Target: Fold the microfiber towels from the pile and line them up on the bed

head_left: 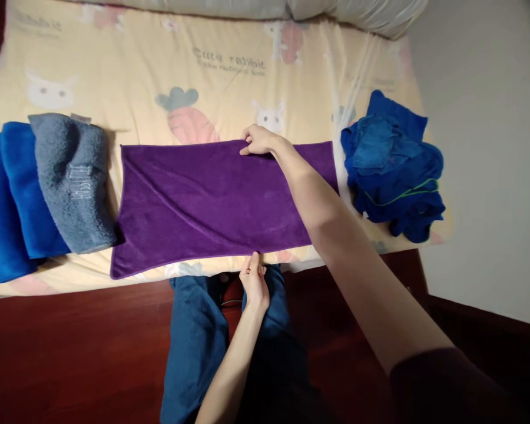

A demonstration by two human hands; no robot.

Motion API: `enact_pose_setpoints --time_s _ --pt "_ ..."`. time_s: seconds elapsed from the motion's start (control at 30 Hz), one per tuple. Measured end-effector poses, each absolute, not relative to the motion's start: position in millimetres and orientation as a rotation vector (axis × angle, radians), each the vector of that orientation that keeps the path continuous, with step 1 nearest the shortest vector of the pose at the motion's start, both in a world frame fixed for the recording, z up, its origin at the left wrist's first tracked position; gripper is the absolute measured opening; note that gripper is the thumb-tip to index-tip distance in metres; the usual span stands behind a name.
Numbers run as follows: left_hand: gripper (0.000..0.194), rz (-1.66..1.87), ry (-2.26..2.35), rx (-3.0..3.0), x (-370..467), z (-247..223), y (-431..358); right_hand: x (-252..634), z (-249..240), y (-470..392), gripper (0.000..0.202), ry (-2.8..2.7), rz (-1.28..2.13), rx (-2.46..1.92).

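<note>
A purple towel [189,200] lies spread lengthwise across the bed in front of me, with a diagonal crease on its left half. At the middle of its far edge, my right hand [260,140] pinches the cloth between thumb and fingers. My left hand [254,280] grips the near edge at about the middle, close to the bed's front. My right forearm passes over the towel's right part and hides some of it.
To the left lie a grey fluffy towel [77,182] and folded blue towels [9,200], the grey one near the purple corner. A crumpled blue cloth pile [393,159] sits at the right, near the wall [490,147]. The patterned bed sheet [128,76] stretches behind.
</note>
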State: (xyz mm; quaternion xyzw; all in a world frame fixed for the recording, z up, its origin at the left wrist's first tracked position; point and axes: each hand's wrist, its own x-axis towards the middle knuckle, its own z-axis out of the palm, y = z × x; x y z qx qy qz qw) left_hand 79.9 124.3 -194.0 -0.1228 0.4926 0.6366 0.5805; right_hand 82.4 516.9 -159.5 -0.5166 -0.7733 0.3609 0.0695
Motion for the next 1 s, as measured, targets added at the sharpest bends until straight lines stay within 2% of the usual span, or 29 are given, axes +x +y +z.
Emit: enact_pose_setpoints --time_s 0.13,0.33,0.5,0.77,1.0 --pt "0.057 1.514 1.182 -0.28 82.7 -196.2 124.9 79.7 -153.5 514.5 0.045 -2.295 1.198 -1.482" --pt "0.059 1.542 1.25 -0.222 82.6 -200.2 123.4 85.0 -148.9 511.3 0.029 -2.048 1.34 -1.402" --pt "0.06 1.6 1.374 -0.021 77.1 -186.8 120.1 89.2 -126.0 500.0 0.029 -1.886 1.367 -1.284" --pt "0.052 1.727 1.607 0.409 44.8 -120.8 102.8 109.4 -18.4 479.9 0.026 -1.726 1.204 -1.146" --pt "0.037 1.959 1.79 0.882 -63.8 -27.3 101.7 147.3 95.0 437.8 0.036 -1.626 1.013 -1.107"
